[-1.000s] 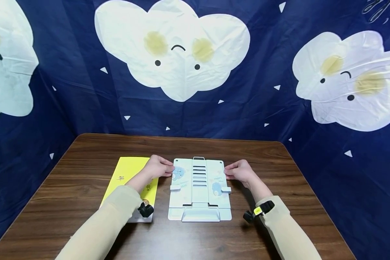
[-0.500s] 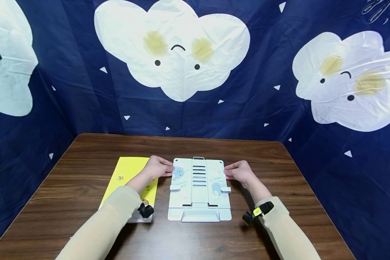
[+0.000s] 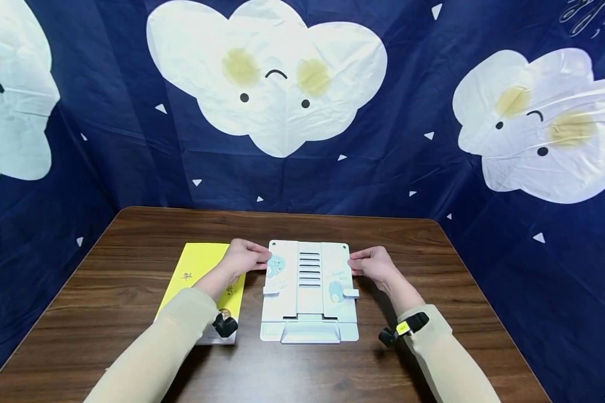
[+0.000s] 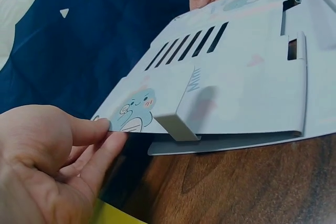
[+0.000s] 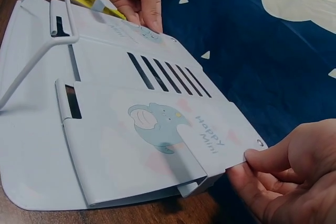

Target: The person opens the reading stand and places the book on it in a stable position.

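Observation:
A white book stand point(image 3: 310, 291) with slots and blue cartoon prints lies on the table in the head view. Its back panel point(image 4: 173, 87) is tilted up from the base plate point(image 4: 220, 145), with a dark gap between them in the left wrist view. My left hand point(image 3: 242, 258) pinches the panel's left edge near the far corner, thumb on top. At the opposite edge, my right hand point(image 3: 375, 264) pinches the panel the same way. A white wire bar point(image 5: 39, 59) stands up at the hinged front end in the right wrist view.
A yellow book point(image 3: 201, 263) lies left of the stand, partly under my left forearm. The wooden table point(image 3: 383, 369) runs back to a blue curtain point(image 3: 282, 184) with white cloud prints.
The far edge of the back panel has risen a little, and both hands have gone up with it. The base and the yellow book have stayed in place.

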The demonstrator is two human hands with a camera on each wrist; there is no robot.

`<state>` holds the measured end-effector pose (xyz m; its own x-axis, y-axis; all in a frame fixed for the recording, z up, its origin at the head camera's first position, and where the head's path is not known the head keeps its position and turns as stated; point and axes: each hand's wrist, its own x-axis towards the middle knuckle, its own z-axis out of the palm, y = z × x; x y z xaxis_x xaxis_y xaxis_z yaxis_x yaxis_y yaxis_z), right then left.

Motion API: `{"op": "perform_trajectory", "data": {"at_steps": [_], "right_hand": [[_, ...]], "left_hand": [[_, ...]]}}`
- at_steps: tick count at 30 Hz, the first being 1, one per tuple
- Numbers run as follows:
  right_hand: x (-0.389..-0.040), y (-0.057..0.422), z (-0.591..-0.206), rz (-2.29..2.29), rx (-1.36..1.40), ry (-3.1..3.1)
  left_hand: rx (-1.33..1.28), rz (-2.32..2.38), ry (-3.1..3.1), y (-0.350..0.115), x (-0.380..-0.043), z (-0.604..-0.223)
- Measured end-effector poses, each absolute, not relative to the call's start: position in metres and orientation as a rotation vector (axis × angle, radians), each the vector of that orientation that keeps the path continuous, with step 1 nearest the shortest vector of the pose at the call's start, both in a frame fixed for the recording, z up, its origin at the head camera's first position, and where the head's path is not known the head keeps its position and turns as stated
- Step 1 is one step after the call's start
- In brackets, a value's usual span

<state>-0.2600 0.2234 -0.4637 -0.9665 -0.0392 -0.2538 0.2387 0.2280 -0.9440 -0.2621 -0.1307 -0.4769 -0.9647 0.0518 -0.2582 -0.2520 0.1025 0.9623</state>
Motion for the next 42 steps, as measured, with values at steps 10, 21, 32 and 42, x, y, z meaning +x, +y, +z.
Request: {"op": "perform_trajectory", "data": {"at_steps": [10,21,32,42], "right_hand": [[-0.254,0.224,-0.459,-1.893,0.095,2.271],[-0.243,0.224,-0.449,-1.955,0.076,2.296],[-0.235,0.228,-0.443,-1.991,0.037,2.301],[-0.229,0.231,-0.439,-1.992,-0.03,2.351]], "left_hand": [[-0.162,2.01,2.135,-0.133,-0.258,-0.47],[-0.098,2.04,2.128,-0.132,-0.248,-0.455],[-0.096,2.028,2.227,-0.129,-0.238,-0.448],[-0.053,2.038,2.293,-0.128,-0.228,-0.443]]}}
